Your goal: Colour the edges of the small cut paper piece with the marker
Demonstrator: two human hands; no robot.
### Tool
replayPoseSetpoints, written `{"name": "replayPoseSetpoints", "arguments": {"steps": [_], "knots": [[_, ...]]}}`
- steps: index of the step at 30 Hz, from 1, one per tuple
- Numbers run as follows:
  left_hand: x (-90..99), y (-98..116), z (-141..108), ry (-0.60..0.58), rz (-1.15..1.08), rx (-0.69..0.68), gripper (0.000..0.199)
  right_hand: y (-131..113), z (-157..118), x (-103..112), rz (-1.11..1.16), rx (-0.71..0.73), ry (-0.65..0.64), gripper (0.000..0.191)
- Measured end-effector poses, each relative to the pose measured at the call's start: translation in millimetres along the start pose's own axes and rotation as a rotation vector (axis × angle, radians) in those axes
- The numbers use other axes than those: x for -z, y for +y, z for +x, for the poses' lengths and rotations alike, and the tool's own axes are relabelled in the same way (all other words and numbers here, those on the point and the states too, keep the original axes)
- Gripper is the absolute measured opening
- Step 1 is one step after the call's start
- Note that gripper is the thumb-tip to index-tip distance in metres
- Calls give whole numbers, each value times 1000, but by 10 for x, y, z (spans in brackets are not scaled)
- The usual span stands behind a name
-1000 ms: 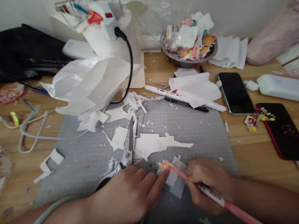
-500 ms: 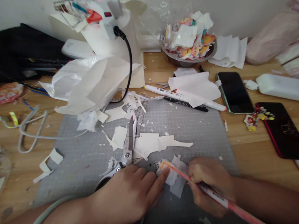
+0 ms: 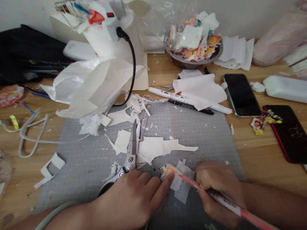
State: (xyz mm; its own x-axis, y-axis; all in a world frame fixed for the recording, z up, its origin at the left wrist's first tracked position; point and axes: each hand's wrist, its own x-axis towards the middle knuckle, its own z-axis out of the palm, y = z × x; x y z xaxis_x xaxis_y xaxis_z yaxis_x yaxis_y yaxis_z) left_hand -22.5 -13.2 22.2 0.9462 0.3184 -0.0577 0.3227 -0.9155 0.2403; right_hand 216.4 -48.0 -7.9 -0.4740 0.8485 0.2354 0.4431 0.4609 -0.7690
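A small white paper piece [image 3: 168, 171] with an orange line on it lies near the front of the grey cutting mat [image 3: 206, 137]. My left hand [image 3: 136, 198] rests on the mat, its index fingertip pressing the piece; what the curled fingers hold, if anything, is hidden. In my right hand [image 3: 216, 191] is a slim orange-red pen [image 3: 229, 205], its tip pointing left at the orange line. Translucent paper scraps [image 3: 183, 188] lie between the hands. Metal scissors [image 3: 130, 153] lie with their handles partly under my left hand.
Cream paper offcuts [image 3: 155, 147] lie mid-mat. Behind are markers [image 3: 163, 92], crumpled paper [image 3: 91, 86] and a metal bowl [image 3: 189, 65] of cutouts. Two phones [image 3: 241, 95] are at the right. A black cable [image 3: 134, 64] and a white cable [image 3: 35, 139] run at the left.
My right hand and the pen have moved slightly right and down, away from the paper piece. My left hand has stayed in place.
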Motion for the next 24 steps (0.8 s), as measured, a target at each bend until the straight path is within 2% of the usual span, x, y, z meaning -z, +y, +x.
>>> {"name": "replayPoseSetpoints", "arguments": {"steps": [3, 8, 11, 19, 24], "knots": [[-6, -1, -4, 1, -5, -3, 45, -41, 33, -12, 64, -54, 179, 20], [-5, -5, 12, -12, -2, -5, 42, -45, 158, 33, 43, 87, 69, 21], [-4, -3, 15, -15, 0, -7, 41, -34, 187, 46, 13, 100, 13, 20], [-7, -1, -1, -9, -1, -5, 43, 7, 124, 37, -13, 69, -1, 21], [7, 0, 6, -3, -4, 1, 48, -18, 153, 55, 58, 102, 52, 20]]}}
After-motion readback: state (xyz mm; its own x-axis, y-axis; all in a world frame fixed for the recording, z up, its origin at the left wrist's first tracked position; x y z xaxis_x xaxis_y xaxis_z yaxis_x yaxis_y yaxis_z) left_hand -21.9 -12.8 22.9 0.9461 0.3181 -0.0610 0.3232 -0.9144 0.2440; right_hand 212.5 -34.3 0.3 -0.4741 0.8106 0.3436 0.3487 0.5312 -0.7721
